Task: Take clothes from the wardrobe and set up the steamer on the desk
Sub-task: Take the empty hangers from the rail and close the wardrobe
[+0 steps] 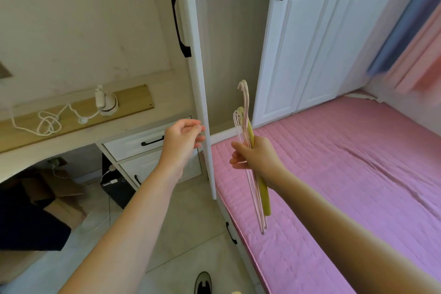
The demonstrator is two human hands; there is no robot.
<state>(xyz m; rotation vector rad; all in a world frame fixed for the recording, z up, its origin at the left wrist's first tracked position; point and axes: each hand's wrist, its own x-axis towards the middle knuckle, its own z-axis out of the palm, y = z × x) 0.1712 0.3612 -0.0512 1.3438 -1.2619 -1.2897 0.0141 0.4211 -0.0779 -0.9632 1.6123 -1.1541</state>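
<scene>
My right hand (256, 154) is shut on a bundle of empty hangers (248, 126), pale pink ones and a yellow one, held upright over the edge of the pink bed. My left hand (182, 142) pinches the edge of the open white wardrobe door (198, 67), fingers closed on it. A white steamer (106, 101) stands on the desk (71, 124) at the left, with its white cord (47, 122) coiled beside it. Behind the open door, the part of the wardrobe interior that shows is bare. No clothes hang on the hangers.
The pink bed (346, 174) fills the right side. Closed white wardrobe doors (310, 43) stand behind it. Desk drawers (140, 145) sit under the desk, with a black box (117, 188) and cardboard boxes (59, 188) on the floor. Blue and pink fabric (410, 38) hangs at far right.
</scene>
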